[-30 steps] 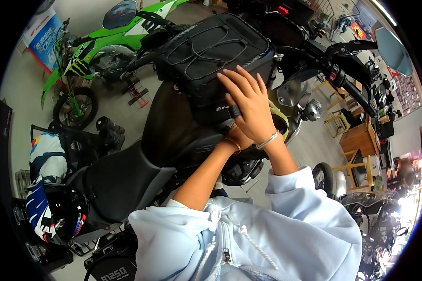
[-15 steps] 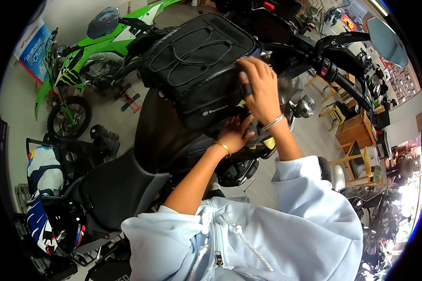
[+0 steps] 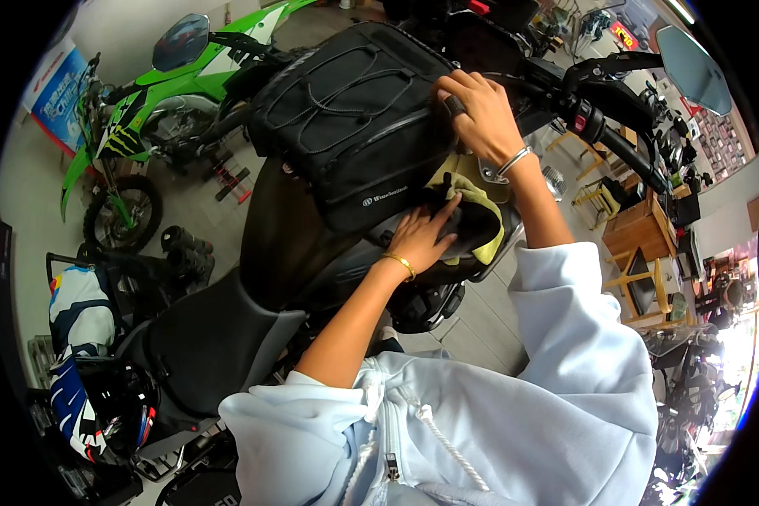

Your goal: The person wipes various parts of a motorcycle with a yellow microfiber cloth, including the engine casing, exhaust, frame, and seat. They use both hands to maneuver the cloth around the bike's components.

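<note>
A black tank bag (image 3: 358, 101) with a crisscross elastic cord on its lid sits on the dark tank (image 3: 282, 240) of a motorcycle. My right hand (image 3: 481, 114) is at the bag's right edge, fingers curled inward; what they pinch, if anything, is hidden. A dark ring shows on one finger. Below it, yellow-green fabric (image 3: 487, 240) curves around a dark hollow against the bag's near right side. My left hand (image 3: 426, 232) lies with fingers spread at that hollow, its fingertips touching the fabric.
The black seat (image 3: 211, 354) stretches to the lower left, beside a helmet (image 3: 131, 405). A handlebar grip (image 3: 637, 169) and a mirror (image 3: 696, 67) stand out at right. A green dirt bike (image 3: 169, 97) is parked beyond. A wooden desk (image 3: 641, 228) and chairs are farther right.
My right hand has moved up and slightly right along the bag's edge. More of the yellow-green fabric and its dark hollow now shows. My left hand has stayed nearly in place.
</note>
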### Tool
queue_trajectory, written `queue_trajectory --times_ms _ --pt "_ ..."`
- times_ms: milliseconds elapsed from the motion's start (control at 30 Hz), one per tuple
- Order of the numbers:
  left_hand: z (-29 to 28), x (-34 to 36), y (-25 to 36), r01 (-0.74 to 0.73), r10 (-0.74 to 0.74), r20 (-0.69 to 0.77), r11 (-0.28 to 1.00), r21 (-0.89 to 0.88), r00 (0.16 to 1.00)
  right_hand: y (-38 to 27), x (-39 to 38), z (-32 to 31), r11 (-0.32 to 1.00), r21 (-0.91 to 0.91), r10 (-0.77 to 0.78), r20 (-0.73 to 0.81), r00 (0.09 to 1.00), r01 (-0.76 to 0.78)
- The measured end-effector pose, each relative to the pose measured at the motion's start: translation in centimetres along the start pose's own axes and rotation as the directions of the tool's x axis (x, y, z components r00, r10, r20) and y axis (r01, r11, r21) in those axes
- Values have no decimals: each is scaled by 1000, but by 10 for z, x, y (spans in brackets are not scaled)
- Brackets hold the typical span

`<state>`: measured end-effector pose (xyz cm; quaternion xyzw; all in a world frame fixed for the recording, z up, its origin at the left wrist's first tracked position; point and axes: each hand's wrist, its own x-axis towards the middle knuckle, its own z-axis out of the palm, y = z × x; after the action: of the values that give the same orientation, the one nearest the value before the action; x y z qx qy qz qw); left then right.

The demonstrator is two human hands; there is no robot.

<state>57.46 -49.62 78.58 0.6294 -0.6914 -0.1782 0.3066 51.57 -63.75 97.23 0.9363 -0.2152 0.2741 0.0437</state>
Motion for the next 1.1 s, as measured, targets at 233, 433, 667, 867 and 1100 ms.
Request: queue_trajectory --times_ms 233,433,667,867,1100 --pt "3 0 -2 -22 23 -35 999 26 999 12 13 -2 977 -195 -34 271 962 89" --pt "4 0 -3 -26 27 -49 1000 13 998 20 1 -1 997 -49 -41 227 973 54" --pt "4 -1 -1 -19 21 -48 999 42 999 17 30 -1 975 180 -145 55 988 133" --pt "6 -2 -2 -30 34 -74 998 50 997 30 84 15 946 177 -283 49 958 271" --pt "4 -2 -3 -42 45 -51 998 45 998 45 123 60 958 -173 -223 54 973 229"
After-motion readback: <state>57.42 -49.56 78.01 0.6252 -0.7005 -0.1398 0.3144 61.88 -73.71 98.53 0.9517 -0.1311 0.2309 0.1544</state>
